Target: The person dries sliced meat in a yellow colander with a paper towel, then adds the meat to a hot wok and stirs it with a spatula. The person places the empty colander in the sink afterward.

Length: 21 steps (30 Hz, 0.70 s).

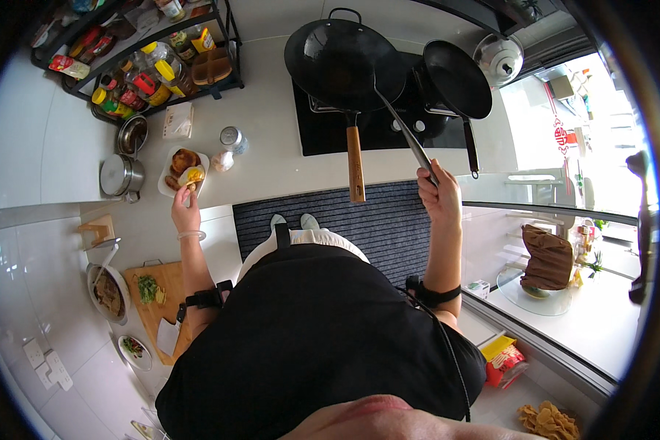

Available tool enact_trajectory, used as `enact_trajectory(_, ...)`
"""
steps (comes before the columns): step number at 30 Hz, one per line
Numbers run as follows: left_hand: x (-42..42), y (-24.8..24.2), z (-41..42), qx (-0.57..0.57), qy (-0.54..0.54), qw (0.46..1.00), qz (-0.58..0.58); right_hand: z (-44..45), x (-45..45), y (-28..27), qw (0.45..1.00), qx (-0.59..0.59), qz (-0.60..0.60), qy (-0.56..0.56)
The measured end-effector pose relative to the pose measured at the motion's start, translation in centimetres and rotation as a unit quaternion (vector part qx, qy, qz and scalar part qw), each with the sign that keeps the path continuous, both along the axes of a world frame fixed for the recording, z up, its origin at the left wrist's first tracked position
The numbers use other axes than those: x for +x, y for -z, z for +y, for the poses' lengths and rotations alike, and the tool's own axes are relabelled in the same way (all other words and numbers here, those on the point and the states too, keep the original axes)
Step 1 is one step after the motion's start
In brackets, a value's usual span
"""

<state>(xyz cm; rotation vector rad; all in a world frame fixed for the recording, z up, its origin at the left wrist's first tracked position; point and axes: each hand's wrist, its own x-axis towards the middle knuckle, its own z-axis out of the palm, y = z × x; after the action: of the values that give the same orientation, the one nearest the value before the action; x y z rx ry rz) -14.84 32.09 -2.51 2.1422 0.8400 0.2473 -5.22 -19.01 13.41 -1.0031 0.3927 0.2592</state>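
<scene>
My right hand (440, 190) grips the long metal handle of a cooking utensil (410, 135). Its far end reaches into a black wok (341, 63), where its head is hard to make out. The wok sits on the stove (330, 132), its wooden handle (355, 165) pointing towards me. At the left, my left hand (186, 212) is over the near edge of a white dish (164, 179), thumb and fingertips pinched on a small yellowish piece of food (192, 186). A fried egg (192, 175) and browned round food (185, 160) lie in that dish.
A black frying pan (456, 80) stands right of the wok, near a glass lid (499, 59). A can (232, 139), lidded pot (122, 175) and bottle rack (159, 71) are on the left counter. A cleaver (169, 335) lies on a cutting board (151, 313) with chopped greens.
</scene>
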Motion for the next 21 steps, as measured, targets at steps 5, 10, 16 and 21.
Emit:
enact_trajectory(5,-0.2,-0.3,-0.1,-0.002,-0.005,1.0,0.005,0.1,0.7,-0.6,1.0,-0.029,-0.01,-0.007)
enact_trajectory(10,-0.8,0.0,0.2,0.002,-0.01,1.0,-0.003,0.2,1.3,-1.0,0.995,-0.098,-0.018,-0.017)
enact_trajectory(16,-1.4,0.7,0.7,0.009,-0.017,0.999,-0.03,-0.4,2.6,-2.3,0.956,-0.289,-0.019,-0.053)
enact_trajectory(21,-1.4,0.9,0.7,-0.008,-0.023,0.999,-0.027,-0.8,5.0,-4.4,0.898,-0.419,-0.01,-0.132)
